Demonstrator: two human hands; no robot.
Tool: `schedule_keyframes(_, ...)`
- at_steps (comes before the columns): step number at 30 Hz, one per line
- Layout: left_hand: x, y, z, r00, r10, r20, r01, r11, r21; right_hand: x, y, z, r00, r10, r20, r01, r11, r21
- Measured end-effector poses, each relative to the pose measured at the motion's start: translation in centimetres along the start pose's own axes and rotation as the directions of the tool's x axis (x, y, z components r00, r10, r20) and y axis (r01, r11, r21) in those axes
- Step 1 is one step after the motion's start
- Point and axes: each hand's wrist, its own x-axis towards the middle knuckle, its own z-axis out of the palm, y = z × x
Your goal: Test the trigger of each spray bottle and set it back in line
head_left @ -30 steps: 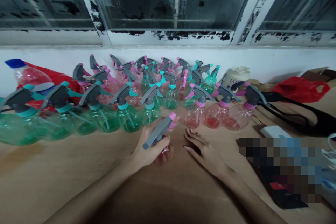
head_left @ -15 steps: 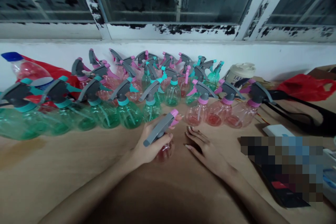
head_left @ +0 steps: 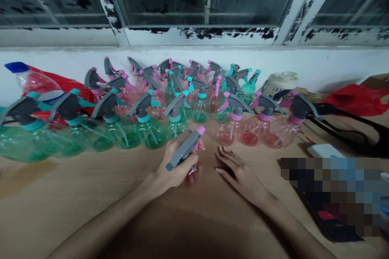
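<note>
My left hand point(head_left: 173, 170) is wrapped round the neck of a pink spray bottle point(head_left: 191, 172) that stands on the wooden table point(head_left: 75, 194); its grey trigger head with a pink nozzle point(head_left: 185, 149) points up and to the right. My right hand point(head_left: 240, 172) rests flat on the table just right of that bottle, fingers stretched out and holding nothing. Behind both hands stand rows of green spray bottles point(head_left: 148, 131) on the left and pink spray bottles point(head_left: 227, 129) on the right.
More spray bottles crowd back to the white wall under a window. A large bottle with a blue cap point(head_left: 30, 83) and a red bag lie far left. A white lidded tub point(head_left: 279, 83), black straps point(head_left: 343, 123), a red plastic bag point(head_left: 355, 101) and a white box point(head_left: 323, 150) sit right.
Both hands stay in place; the held bottle's trigger head has shifted very slightly. The view has drifted a little.
</note>
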Motion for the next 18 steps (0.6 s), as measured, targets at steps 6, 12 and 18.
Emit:
schedule_keyframes(6, -0.21, -0.43, 0.33, 0.994, 0.031, -0.107, -0.027, 0.999, 0.037, -0.08, -0.09, -0.1, 1.0, -0.002, 0.012, 0.002, 1.0, -0.024)
schedule_keyframes(12, -0.39, -0.36, 0.5, 0.99, 0.063, -0.129, -0.058, 0.997, 0.044, -0.13, -0.19, -0.42, 0.999, -0.003, 0.035, 0.005, 0.999, -0.034)
schedule_keyframes(18, -0.3, -0.27, 0.39, 0.991, 0.067, -0.118, -0.06, 0.996, 0.058, -0.16, -0.23, -0.5, 0.999, -0.001, 0.038, 0.002, 1.0, -0.026)
